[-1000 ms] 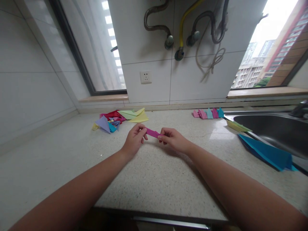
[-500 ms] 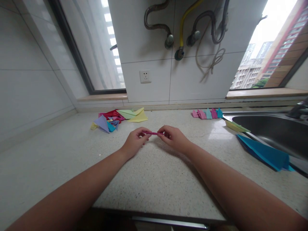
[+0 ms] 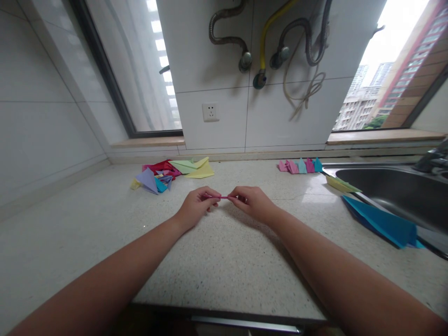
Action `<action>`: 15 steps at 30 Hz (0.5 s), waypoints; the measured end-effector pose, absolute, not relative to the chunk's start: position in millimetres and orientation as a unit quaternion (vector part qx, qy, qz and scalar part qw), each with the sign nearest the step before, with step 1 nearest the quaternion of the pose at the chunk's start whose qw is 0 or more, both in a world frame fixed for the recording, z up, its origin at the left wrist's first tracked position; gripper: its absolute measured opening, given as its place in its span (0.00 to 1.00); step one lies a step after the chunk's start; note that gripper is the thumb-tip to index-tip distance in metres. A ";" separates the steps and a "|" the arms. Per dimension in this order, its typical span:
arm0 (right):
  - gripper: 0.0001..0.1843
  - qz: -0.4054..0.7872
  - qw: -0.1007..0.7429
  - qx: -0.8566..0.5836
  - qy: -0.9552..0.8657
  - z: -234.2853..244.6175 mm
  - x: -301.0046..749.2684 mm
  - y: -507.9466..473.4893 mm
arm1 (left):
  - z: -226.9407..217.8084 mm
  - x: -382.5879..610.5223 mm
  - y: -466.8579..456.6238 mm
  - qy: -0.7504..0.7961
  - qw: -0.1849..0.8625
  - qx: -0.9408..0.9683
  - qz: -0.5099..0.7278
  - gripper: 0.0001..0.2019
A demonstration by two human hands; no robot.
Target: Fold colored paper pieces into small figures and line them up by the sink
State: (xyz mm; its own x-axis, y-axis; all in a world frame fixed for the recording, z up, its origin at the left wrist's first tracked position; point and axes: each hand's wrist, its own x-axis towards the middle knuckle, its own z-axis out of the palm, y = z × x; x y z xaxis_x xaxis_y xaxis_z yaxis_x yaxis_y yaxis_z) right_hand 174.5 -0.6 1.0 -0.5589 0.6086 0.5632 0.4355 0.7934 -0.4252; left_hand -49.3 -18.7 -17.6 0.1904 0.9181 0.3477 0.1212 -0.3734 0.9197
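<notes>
A thin strip of folded magenta paper (image 3: 224,197) is stretched level between my two hands, just above the speckled countertop (image 3: 224,261). My left hand (image 3: 198,205) pinches its left end between thumb and fingers. At the other end, my right hand (image 3: 252,201) grips it the same way. Only the short middle stretch of the paper shows, seen edge-on; fingers cover the rest.
Folded coloured papers (image 3: 164,172) lie heaped at the back left. Several small paper pieces (image 3: 300,166) stand in a row at the back right. A yellow paper boat (image 3: 341,184) and a large blue folded paper (image 3: 381,221) rest beside the steel sink (image 3: 395,186).
The magenta paper now shows as a thinner, straighter line, with less of it visible at the right fingers. Both hands sit slightly lower in the view and still grip it.
</notes>
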 end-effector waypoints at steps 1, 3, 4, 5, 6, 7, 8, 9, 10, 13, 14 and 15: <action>0.09 0.152 0.367 -0.302 -0.866 0.3 173.5 -1.0 | -17.7 -48.4 -19.0 0.388 0.413 0.652 0.503 0.07; 0.11 0.260 0.382 -0.300 -0.834 -1.2 169.9 -2.3 | -16.6 -45.8 -20.3 0.372 0.432 0.642 0.512 0.07; 0.13 0.321 0.388 -0.295 -0.812 -1.7 167.5 -3.2 | -15.6 -44.3 -21.2 0.362 0.436 0.641 0.517 0.07; 0.15 0.375 0.391 -0.289 -0.789 -1.9 165.1 -4.1 | -14.6 -42.9 -22.2 0.352 0.438 0.641 0.523 0.07; 0.16 0.414 0.394 -0.286 -0.769 -1.8 162.9 -5.0 | -13.5 -41.6 -23.2 0.344 0.438 0.641 0.528 0.07; 0.16 0.438 0.398 -0.287 -0.753 -1.4 161.0 -5.6 | -12.5 -40.6 -24.1 0.342 0.438 0.642 0.529 0.07; 0.16 0.451 0.402 -0.292 -0.741 -0.8 159.8 -6.0 | -11.7 -39.8 -24.8 0.344 0.439 0.641 0.527 0.08; 0.16 0.459 0.407 -0.298 -0.731 -0.2 159.2 -6.0 | -11.0 -39.4 -25.5 0.353 0.442 0.637 0.524 0.09; 0.16 0.464 0.412 -0.305 -0.723 0.4 159.1 -5.6 | -10.5 -39.2 -26.0 0.365 0.446 0.632 0.519 0.10; 0.17 0.473 0.425 -0.329 -0.698 1.4 161.1 -3.1 | -9.1 -39.3 -27.2 0.404 0.461 0.616 0.494 0.15; 0.17 0.474 0.429 -0.334 -0.692 1.5 161.8 -2.3 | -8.6 -39.3 -27.6 0.409 0.466 0.614 0.489 0.16; 0.17 0.477 0.433 -0.335 -0.688 1.5 162.2 -1.8 | -8.1 -39.1 -27.9 0.409 0.472 0.612 0.485 0.16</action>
State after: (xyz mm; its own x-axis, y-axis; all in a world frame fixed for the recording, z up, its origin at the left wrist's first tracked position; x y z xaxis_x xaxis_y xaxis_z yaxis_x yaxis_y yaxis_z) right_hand 162.2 -1.8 1.5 -0.4014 0.8734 0.2757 0.0468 0.3202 -0.9462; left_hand -39.1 -27.9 -8.1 0.1941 0.9586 0.2085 0.0431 -0.2207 0.9744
